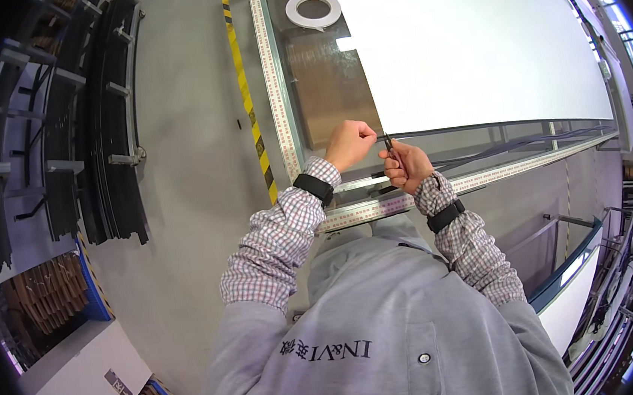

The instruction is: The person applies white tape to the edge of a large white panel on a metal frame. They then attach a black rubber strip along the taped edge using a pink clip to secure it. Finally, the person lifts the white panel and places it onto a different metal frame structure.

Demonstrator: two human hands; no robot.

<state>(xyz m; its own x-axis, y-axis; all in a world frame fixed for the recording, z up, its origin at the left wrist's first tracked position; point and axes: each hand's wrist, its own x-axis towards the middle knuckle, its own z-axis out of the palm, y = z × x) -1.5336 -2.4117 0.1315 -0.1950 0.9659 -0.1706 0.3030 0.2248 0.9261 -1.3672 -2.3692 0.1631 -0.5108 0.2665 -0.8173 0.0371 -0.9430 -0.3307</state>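
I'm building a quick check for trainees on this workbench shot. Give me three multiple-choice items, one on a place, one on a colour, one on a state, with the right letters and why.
1. Where does the roll of tape lie?
A. At the far left end of the table
B. In the left hand
C. On the floor by the racks

2. What colours are the stripes on the floor line beside the table?
A. Red and white
B. Yellow and black
C. Blue and green

3. What is the right hand doing?
A. Hanging open at the person's side
B. Lying flat on the sheet
C. Closed around a small dark tool at the sheet's corner

Answers:
1 A: the white roll of tape sits on the table, far from both hands.
2 B: the floor line is yellow and black.
3 C: the right hand grips the small dark tool by the white sheet, next to the left hand.
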